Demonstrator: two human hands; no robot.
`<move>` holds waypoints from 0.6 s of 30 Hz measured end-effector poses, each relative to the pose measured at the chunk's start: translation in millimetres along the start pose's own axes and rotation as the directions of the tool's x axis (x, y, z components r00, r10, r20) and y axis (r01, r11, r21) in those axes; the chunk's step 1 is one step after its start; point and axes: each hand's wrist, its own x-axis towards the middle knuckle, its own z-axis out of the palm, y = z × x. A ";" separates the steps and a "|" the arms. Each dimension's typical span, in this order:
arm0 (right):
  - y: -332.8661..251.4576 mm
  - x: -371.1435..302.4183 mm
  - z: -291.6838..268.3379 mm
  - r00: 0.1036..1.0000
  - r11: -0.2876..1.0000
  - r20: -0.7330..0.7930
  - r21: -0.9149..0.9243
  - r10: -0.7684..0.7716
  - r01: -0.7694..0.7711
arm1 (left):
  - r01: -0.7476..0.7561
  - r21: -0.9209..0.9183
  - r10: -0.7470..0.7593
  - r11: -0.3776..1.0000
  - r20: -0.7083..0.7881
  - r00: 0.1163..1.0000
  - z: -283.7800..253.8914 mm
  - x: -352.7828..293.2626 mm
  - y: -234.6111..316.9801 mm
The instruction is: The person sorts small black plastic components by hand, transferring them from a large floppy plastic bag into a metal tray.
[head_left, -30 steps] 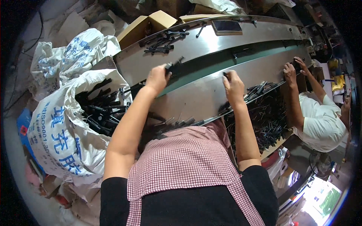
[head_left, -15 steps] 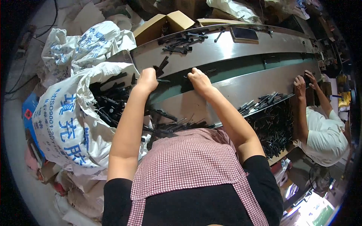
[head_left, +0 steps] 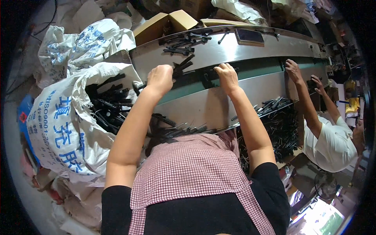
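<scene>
My left hand is closed in a fist over the near-left end of a green conveyor belt. Long black plastic parts stick out past its knuckles, apparently in its grip; its fingertips are hidden. To the right, my right hand has its fingers pinched together above the belt, and a slim black plastic part shows beside them. How far the fingers wrap round it is hard to see. Left of my left forearm, a white woven sack gapes open with many black parts inside.
Black parts and a dark flat device lie on the far metal ledge. More parts line the near ledge, above a heap. A co-worker's hand reaches over the belt at right. A cardboard box stands behind.
Both my hands have shifted right along the belt, the right one farther. The long black parts by my left hand have moved right. The co-worker's near hand has come leftward over the belt.
</scene>
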 end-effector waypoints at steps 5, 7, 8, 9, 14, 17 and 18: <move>19.4 -7.3 3.1 0.998 1.000 -0.061 -0.023 -0.013 0.012 | -0.080 -0.039 0.075 0.996 -0.100 0.992 29.5 17.5 28.5; 27.2 -18.7 -1.0 0.975 0.973 -0.109 0.144 0.196 -0.180 | -0.078 0.041 0.079 0.996 -0.045 0.996 58.7 28.3 29.4; 31.1 -26.3 -7.8 0.958 0.964 -0.158 0.160 0.238 -0.213 | -0.067 0.055 0.069 0.996 -0.033 0.997 68.5 26.6 29.5; 37.5 -35.4 -17.3 0.949 0.967 -0.215 0.151 0.233 -0.203 | -0.060 0.070 0.061 0.996 -0.021 0.998 77.9 25.1 28.5; 46.3 -105.0 -80.7 0.946 0.923 0.012 0.213 0.325 -0.320 | -0.023 -0.026 0.021 0.999 -0.087 0.996 102.3 17.6 11.7; 23.4 -134.6 -110.8 0.883 0.907 0.380 0.203 0.274 -0.369 | -0.020 -0.054 0.016 0.998 -0.067 0.998 102.6 21.0 12.6; 13.4 -138.3 -115.1 0.886 0.937 0.396 0.146 0.240 -0.319 | -0.024 -0.076 0.014 0.997 -0.119 0.993 102.4 21.6 13.9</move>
